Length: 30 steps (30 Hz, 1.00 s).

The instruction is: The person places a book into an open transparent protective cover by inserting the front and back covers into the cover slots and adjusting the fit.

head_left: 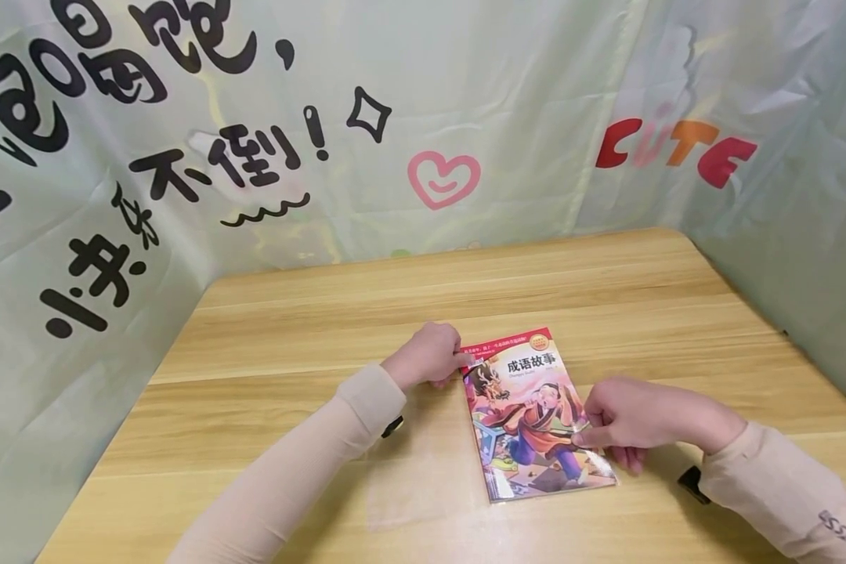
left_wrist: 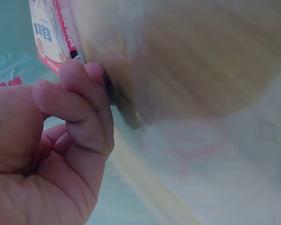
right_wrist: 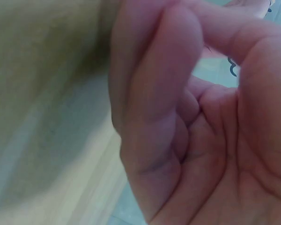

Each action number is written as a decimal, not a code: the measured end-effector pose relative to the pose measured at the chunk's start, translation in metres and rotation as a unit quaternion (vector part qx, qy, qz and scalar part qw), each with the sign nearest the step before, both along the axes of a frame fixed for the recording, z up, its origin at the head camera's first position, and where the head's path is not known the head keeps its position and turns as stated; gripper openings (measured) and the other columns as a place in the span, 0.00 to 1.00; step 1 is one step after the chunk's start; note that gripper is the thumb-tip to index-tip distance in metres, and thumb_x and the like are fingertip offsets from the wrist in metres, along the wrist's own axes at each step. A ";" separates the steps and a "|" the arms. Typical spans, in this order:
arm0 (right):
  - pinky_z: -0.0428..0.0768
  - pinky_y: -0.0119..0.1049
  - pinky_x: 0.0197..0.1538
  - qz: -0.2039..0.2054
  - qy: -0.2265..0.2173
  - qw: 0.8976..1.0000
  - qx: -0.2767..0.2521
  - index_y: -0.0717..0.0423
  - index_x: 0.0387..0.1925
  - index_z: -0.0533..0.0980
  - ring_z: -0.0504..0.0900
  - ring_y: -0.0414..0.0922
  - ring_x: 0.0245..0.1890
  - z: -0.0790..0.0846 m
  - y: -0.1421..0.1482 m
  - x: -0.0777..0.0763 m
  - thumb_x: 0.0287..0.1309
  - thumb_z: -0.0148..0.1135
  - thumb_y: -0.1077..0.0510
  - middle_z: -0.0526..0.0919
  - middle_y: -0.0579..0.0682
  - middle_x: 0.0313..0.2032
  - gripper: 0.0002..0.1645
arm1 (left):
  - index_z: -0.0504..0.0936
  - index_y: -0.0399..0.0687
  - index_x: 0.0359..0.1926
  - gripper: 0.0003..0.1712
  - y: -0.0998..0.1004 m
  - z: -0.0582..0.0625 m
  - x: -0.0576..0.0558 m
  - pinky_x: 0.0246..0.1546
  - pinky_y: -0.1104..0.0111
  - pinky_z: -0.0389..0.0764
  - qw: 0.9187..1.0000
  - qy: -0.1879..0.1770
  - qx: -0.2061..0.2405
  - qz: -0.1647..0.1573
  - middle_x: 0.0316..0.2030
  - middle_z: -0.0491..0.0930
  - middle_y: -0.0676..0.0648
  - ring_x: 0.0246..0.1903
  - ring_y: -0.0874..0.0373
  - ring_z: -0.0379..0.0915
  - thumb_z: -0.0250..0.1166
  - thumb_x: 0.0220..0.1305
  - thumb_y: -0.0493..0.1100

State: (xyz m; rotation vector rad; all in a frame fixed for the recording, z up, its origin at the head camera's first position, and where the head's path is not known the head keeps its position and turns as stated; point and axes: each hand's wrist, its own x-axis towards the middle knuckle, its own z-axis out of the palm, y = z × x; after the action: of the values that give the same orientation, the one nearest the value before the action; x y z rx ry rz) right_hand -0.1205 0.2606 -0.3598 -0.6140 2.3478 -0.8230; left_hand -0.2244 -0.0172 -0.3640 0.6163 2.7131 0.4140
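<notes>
A picture book [head_left: 529,423] with a red-topped, illustrated cover lies face up, slightly turned, near the front middle of the table. My left hand [head_left: 428,354] pinches its upper left edge, fingers curled. In the left wrist view, the left hand [left_wrist: 70,136] is beside the red and white book [left_wrist: 47,33]. On the opposite side, my right hand [head_left: 641,419] grips the right edge, thumb on the cover and fingers curled beside and below it. The right wrist view shows the right hand [right_wrist: 178,117] with curled fingers; the book is hidden there.
The wooden table [head_left: 289,329] extends around the book. A faint, clear sheet-like outline [head_left: 409,505] shows left of the book. Pale printed curtains [head_left: 522,94] enclose the back and both sides.
</notes>
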 end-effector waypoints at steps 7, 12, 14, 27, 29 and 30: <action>0.78 0.40 0.15 -0.006 0.001 1.000 -0.007 0.56 0.15 0.72 0.78 0.43 0.09 0.000 0.001 -0.001 0.60 0.64 0.49 0.77 0.44 0.10 0.23 | 0.78 0.41 0.26 0.20 -0.001 -0.002 0.000 0.13 0.75 0.70 0.999 -0.027 0.026 0.011 0.12 0.77 0.51 0.10 0.62 0.73 0.61 0.66 0.53; 0.79 0.40 0.15 -0.005 -0.012 1.000 -0.013 0.56 0.17 0.74 0.78 0.42 0.09 -0.002 0.000 0.001 0.62 0.63 0.49 0.77 0.45 0.10 0.21 | 0.77 0.42 0.27 0.20 0.000 -0.001 -0.004 0.17 0.74 0.70 0.999 -0.033 0.026 0.011 0.12 0.77 0.50 0.11 0.60 0.74 0.61 0.66 0.54; 0.79 0.39 0.15 -0.004 -0.019 1.000 -0.015 0.55 0.17 0.74 0.78 0.42 0.09 -0.003 -0.001 0.003 0.62 0.62 0.49 0.77 0.45 0.10 0.21 | 0.76 0.43 0.27 0.19 0.002 0.000 -0.006 0.18 0.73 0.71 0.999 -0.032 0.025 0.007 0.13 0.77 0.50 0.12 0.60 0.74 0.61 0.65 0.54; 0.79 0.40 0.16 -0.004 -0.025 1.000 -0.014 0.57 0.19 0.74 0.78 0.44 0.09 -0.003 -0.001 -0.002 0.64 0.60 0.47 0.78 0.46 0.11 0.22 | 0.75 0.45 0.30 0.17 0.010 -0.002 -0.022 0.25 0.73 0.74 0.999 -0.024 0.028 -0.012 0.15 0.79 0.50 0.13 0.60 0.75 0.61 0.66 0.53; 0.79 0.40 0.16 -0.007 -0.026 1.000 -0.014 0.57 0.19 0.74 0.78 0.45 0.10 -0.003 0.000 -0.004 0.64 0.60 0.47 0.78 0.47 0.11 0.22 | 0.75 0.45 0.31 0.17 0.011 -0.002 -0.023 0.25 0.73 0.74 0.999 -0.021 0.027 -0.012 0.15 0.79 0.50 0.14 0.60 0.75 0.61 0.66 0.54; 0.79 0.40 0.16 -0.008 -0.027 1.000 -0.014 0.57 0.19 0.74 0.78 0.45 0.10 -0.003 0.000 -0.004 0.64 0.60 0.47 0.78 0.47 0.11 0.22 | 0.75 0.45 0.31 0.17 0.011 -0.002 -0.024 0.25 0.73 0.74 0.999 -0.021 0.027 -0.010 0.15 0.78 0.50 0.14 0.60 0.75 0.61 0.65 0.54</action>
State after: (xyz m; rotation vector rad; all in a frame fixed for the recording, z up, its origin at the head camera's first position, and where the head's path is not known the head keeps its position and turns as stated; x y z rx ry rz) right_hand -0.1250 0.2610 -0.3626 -0.5777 2.2990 -0.8696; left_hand -0.2486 -0.0064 -0.3659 0.6404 2.6608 0.4903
